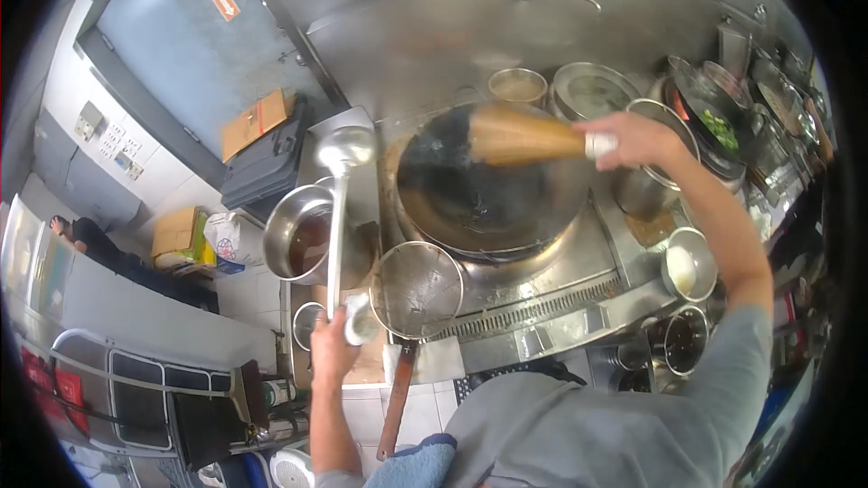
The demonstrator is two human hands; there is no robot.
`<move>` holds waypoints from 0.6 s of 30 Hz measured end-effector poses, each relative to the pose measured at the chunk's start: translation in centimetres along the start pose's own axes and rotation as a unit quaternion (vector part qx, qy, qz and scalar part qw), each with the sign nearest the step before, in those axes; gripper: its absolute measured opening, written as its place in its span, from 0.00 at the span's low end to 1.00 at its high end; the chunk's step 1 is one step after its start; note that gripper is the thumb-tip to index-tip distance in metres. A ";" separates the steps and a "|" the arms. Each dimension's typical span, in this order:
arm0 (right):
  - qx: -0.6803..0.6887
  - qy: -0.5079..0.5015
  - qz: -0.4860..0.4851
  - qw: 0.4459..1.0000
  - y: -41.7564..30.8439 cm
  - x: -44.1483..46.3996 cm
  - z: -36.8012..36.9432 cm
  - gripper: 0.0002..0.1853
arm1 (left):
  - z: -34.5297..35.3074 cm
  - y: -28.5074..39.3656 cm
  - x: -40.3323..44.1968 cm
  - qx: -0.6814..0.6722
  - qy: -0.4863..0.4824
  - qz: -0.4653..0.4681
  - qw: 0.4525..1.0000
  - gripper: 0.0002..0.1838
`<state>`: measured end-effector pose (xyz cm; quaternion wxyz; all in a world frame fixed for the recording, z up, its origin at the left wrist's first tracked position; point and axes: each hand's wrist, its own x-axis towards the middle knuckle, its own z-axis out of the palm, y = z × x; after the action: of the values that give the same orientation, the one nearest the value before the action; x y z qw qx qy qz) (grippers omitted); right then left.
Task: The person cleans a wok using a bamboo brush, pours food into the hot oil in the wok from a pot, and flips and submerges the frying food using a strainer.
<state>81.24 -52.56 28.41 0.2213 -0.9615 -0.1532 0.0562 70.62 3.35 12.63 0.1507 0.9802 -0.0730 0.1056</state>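
Note:
My left hand is closed around the handle of a long metal ladle, its bowl raised above a steel pot of brownish liquid. A white cup-like item shows beside that hand; whether I touch it I cannot tell. Over a large dark wok, my right hand grips a bamboo wok brush, blurred by motion, its bristles pointing left. Inside the wok the surface looks wet. At the stove's front rests a round mesh strainer, its wooden handle toward me.
Metal bowls and a steel pot line the back and right of the stove. A pan with chopped greens stands at far right. A small bowl with white contents sits front right. A person is at far left.

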 end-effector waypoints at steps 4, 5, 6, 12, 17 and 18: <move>-0.103 -0.231 -0.004 0.968 -1.9 5.4 7.3 0.37 | -4.9 -1.2 1.2 -0.026 0.040 -0.072 0.996 0.26; -0.117 -0.207 0.016 0.971 -2.5 8.0 9.5 0.37 | -5.4 -1.9 1.5 -0.021 0.035 -0.079 0.996 0.25; -0.130 -0.185 0.037 0.973 -2.9 10.6 11.8 0.38 | -5.8 -2.7 1.8 -0.031 0.033 -0.084 0.995 0.24; 0.070 -0.095 0.097 0.988 -1.4 10.4 17.3 0.40 | -5.2 -4.5 2.9 -0.121 0.014 -0.099 0.988 0.23; -0.157 -0.249 0.031 0.955 5.5 6.4 7.5 0.34 | -4.7 -5.4 3.5 -0.071 -0.026 -0.106 0.991 0.23; -0.206 -0.164 0.077 0.962 6.1 8.0 7.3 0.28 | -5.2 -4.9 3.7 -0.078 -0.035 -0.114 0.990 0.23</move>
<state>89.18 -52.27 18.85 -0.0146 -0.9728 -0.1208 0.1970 74.09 9.15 16.96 0.2352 0.9705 0.0256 0.0469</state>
